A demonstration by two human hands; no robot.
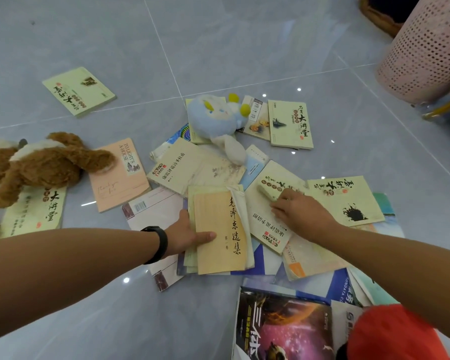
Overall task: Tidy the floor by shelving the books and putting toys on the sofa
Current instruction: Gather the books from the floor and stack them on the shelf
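Take the tan book (220, 231) as the landmark: it lies face up on the grey tiled floor (89, 35), topping a small stack in the middle of the scatter. The left hand (186, 236) holds that stack at its left edge, thumb laid flat over the cover and the fingers out of sight beneath, so the grip is pinching the stack. Just right of the tan book, the right hand (300, 213) rests on a pale green book (273, 203), fingers loosely bent over it; whether they have curled under an edge cannot be told. The step in hand looks like gathering books into one pile. To do it well, slide the pale green book leftward onto the tan one with spines aligned, then square the edges before lifting, as thin paperbacks fan out and slip. More books overlap to the right of and below the tan book, and a dark space-cover book (283, 326) lies nearer the person; take these in layers, not by tugging from underneath. Above the tan book a blue plush toy (217, 123) sits across several books, and far to its left a brown plush dog (40, 163) covers another; move those toys first. A pink perforated bin (426, 48) stands well up and right.
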